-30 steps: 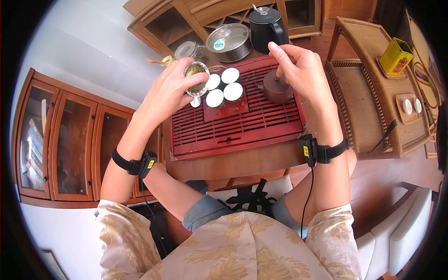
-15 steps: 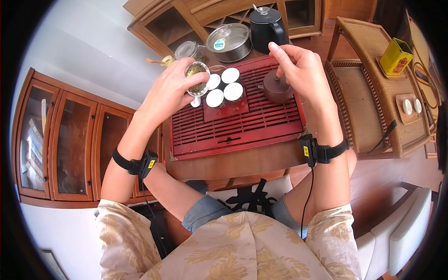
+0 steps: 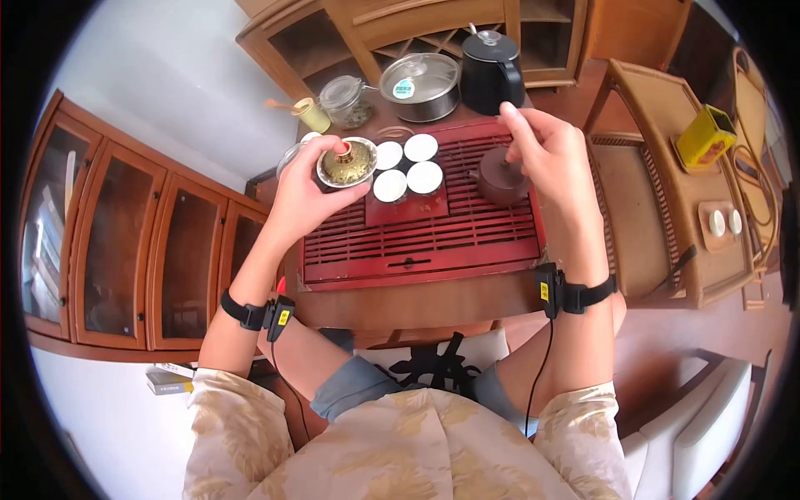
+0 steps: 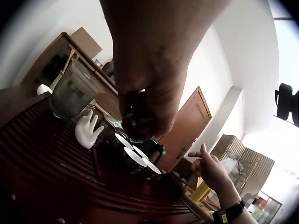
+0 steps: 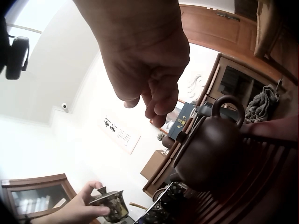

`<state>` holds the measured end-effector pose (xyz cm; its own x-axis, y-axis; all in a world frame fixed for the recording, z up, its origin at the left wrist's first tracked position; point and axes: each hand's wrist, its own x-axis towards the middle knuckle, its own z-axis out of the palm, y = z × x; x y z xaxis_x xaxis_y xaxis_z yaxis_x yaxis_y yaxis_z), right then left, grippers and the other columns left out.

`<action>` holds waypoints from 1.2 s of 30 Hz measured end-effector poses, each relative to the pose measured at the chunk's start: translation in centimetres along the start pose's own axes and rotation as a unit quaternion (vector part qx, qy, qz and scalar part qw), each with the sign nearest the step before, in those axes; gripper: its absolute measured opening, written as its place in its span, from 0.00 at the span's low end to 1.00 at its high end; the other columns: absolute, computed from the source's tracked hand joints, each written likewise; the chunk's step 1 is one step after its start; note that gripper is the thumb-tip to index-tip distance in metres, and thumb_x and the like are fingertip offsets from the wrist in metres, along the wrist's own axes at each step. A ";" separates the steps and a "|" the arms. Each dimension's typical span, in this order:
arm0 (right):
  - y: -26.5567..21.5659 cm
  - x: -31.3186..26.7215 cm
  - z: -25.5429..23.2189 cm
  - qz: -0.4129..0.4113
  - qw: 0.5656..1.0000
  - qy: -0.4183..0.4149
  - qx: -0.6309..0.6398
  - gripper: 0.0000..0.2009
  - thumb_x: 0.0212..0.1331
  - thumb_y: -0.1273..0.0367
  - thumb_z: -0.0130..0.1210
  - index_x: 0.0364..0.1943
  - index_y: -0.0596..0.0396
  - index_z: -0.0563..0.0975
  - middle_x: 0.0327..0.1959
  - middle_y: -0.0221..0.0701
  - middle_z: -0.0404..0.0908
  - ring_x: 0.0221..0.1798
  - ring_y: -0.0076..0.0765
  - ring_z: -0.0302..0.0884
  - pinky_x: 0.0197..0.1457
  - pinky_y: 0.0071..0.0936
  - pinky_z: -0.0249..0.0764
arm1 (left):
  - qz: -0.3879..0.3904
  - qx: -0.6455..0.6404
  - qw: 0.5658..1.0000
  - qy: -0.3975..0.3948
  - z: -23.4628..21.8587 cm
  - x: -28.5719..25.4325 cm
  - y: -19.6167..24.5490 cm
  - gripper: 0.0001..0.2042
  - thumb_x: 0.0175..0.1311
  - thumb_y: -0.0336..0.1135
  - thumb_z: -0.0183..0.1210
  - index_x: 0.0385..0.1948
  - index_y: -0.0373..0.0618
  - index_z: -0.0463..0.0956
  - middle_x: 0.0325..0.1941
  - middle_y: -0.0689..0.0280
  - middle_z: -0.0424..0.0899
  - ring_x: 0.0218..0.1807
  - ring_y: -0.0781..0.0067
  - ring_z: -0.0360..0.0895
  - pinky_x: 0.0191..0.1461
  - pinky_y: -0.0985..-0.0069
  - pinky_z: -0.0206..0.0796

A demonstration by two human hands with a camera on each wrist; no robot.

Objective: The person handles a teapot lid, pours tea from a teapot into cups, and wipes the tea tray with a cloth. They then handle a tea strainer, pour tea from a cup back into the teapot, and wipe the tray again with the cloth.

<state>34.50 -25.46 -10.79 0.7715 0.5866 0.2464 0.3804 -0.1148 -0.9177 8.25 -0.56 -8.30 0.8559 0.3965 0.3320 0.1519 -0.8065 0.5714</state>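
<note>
My left hand (image 3: pixel 310 190) grips a gaiwan (image 3: pixel 348 167) by its rim, one finger on the lid's knob. Its dark patterned side shows in the right wrist view, where the gaiwan (image 5: pixel 117 207) is held nearly upright. Just right of it, several white-lined cups (image 3: pixel 425 177) sit in two rows on the red slatted tea tray (image 3: pixel 350 271). Loosely curled and holding nothing, my right hand (image 3: pixel 557 167) hovers by the brown teapot (image 3: pixel 500 183), partly covering it. A glass pitcher (image 4: pixel 74 88) and a white hand-shaped figure (image 4: pixel 86 130) stand beneath my left side.
Along the tray's back stand a glass jar (image 3: pixel 346 100), a lidded steel pot (image 3: pixel 421 87) and a black kettle (image 3: pixel 492 73). A pale green holder (image 3: pixel 311 114) with a wooden scoop is at back left. The rattan shelf (image 3: pixel 637 217) to the right bears a yellow tin (image 3: pixel 707 137).
The gaiwan has turned from tipped over, leaves in view, to nearly level with its lid showing; my left hand has come back with it. The head view has shifted slightly; my right hand keeps its pose.
</note>
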 end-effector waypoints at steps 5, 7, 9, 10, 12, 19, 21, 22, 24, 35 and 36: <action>0.1 0.2 0.0 0.043 0.999 0.005 0.015 0.22 0.78 0.51 0.68 0.50 0.60 0.92 0.22 0.27 0.84 0.27 0.18 0.78 0.32 0.25 0.74 | -0.037 -0.116 0.991 0.062 -0.1 -4.7 -1.3 0.29 0.60 0.26 0.83 0.58 0.45 0.73 0.59 0.67 0.81 0.62 0.76 0.80 0.70 0.72 0.74; -0.3 0.1 -0.1 0.048 0.999 0.004 0.019 0.22 0.78 0.52 0.68 0.50 0.60 0.92 0.22 0.26 0.84 0.27 0.17 0.77 0.31 0.24 0.72 | -0.038 -0.098 0.991 0.085 -0.2 -6.3 -2.2 0.28 0.59 0.26 0.84 0.57 0.45 0.74 0.57 0.68 0.82 0.60 0.76 0.80 0.67 0.73 0.75; -0.1 0.1 0.0 0.045 0.999 0.008 0.017 0.21 0.78 0.52 0.68 0.50 0.60 0.92 0.23 0.25 0.84 0.27 0.17 0.76 0.31 0.23 0.72 | -0.045 -0.064 0.993 0.092 -0.2 -7.7 -3.3 0.27 0.58 0.27 0.84 0.55 0.45 0.75 0.55 0.67 0.82 0.59 0.76 0.81 0.65 0.72 0.76; 0.1 0.1 0.1 0.045 0.999 0.010 0.017 0.21 0.79 0.53 0.67 0.50 0.60 0.92 0.23 0.25 0.84 0.27 0.16 0.76 0.31 0.23 0.72 | -0.050 -0.047 0.993 0.095 -0.2 -8.4 -3.8 0.27 0.58 0.27 0.84 0.54 0.44 0.76 0.55 0.67 0.83 0.58 0.75 0.81 0.64 0.72 0.77; 0.5 0.2 0.0 0.034 0.999 0.002 0.013 0.21 0.82 0.53 0.64 0.50 0.59 0.92 0.23 0.25 0.83 0.26 0.16 0.75 0.30 0.22 0.70 | -0.060 -0.029 0.992 0.111 -0.2 -9.1 -4.6 0.26 0.56 0.29 0.85 0.52 0.44 0.77 0.53 0.65 0.83 0.56 0.73 0.83 0.62 0.71 0.78; 0.1 -0.2 0.2 0.031 1.000 -0.001 0.005 0.24 0.86 0.49 0.57 0.51 0.59 0.90 0.24 0.26 0.83 0.24 0.16 0.73 0.29 0.20 0.68 | -0.057 0.021 0.990 0.128 -0.4 -10.1 -5.6 0.26 0.56 0.31 0.85 0.52 0.44 0.78 0.53 0.63 0.85 0.56 0.65 0.86 0.63 0.68 0.79; 0.5 0.0 0.1 0.029 1.000 -0.004 -0.001 0.24 0.86 0.49 0.57 0.51 0.58 0.90 0.24 0.25 0.83 0.24 0.16 0.73 0.29 0.20 0.68 | -0.057 0.028 0.989 0.130 -0.2 -10.3 -6.1 0.27 0.55 0.32 0.85 0.53 0.44 0.78 0.54 0.62 0.85 0.57 0.62 0.86 0.63 0.66 0.79; 0.7 0.1 0.1 0.029 1.000 -0.004 -0.004 0.24 0.86 0.49 0.57 0.51 0.58 0.90 0.24 0.25 0.83 0.24 0.15 0.73 0.28 0.20 0.68 | -0.063 0.026 0.989 0.129 -0.1 -10.3 -6.4 0.27 0.55 0.32 0.86 0.53 0.44 0.78 0.54 0.62 0.85 0.57 0.60 0.86 0.63 0.65 0.79; 0.6 0.1 0.0 0.031 0.999 -0.005 -0.007 0.24 0.86 0.49 0.57 0.51 0.58 0.90 0.24 0.25 0.83 0.23 0.15 0.73 0.28 0.19 0.68 | -0.059 0.035 0.989 0.130 -0.1 -10.4 -6.6 0.28 0.54 0.34 0.87 0.53 0.45 0.78 0.56 0.61 0.85 0.59 0.57 0.86 0.64 0.64 0.79; 0.0 0.0 -0.3 0.045 0.999 -0.005 0.003 0.21 0.84 0.53 0.62 0.52 0.60 0.92 0.25 0.24 0.85 0.26 0.15 0.76 0.32 0.20 0.73 | -0.028 0.087 0.988 0.124 -1.8 -10.9 -5.2 0.31 0.50 0.42 0.89 0.54 0.45 0.82 0.74 0.51 0.77 0.70 0.47 0.82 0.72 0.57 0.78; 0.0 0.1 -0.4 0.045 0.999 -0.006 0.002 0.21 0.84 0.53 0.62 0.52 0.60 0.92 0.26 0.24 0.85 0.26 0.15 0.76 0.31 0.20 0.73 | -0.030 0.085 0.988 0.124 -2.0 -10.8 -5.0 0.31 0.50 0.42 0.89 0.54 0.45 0.82 0.74 0.51 0.77 0.70 0.48 0.82 0.72 0.57 0.78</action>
<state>34.75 -25.74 -10.65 0.7963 0.5836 0.1592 0.3075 -0.1637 -0.9374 -2.79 0.09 -13.24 0.6989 0.5244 0.4863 0.2981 -0.8317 0.4684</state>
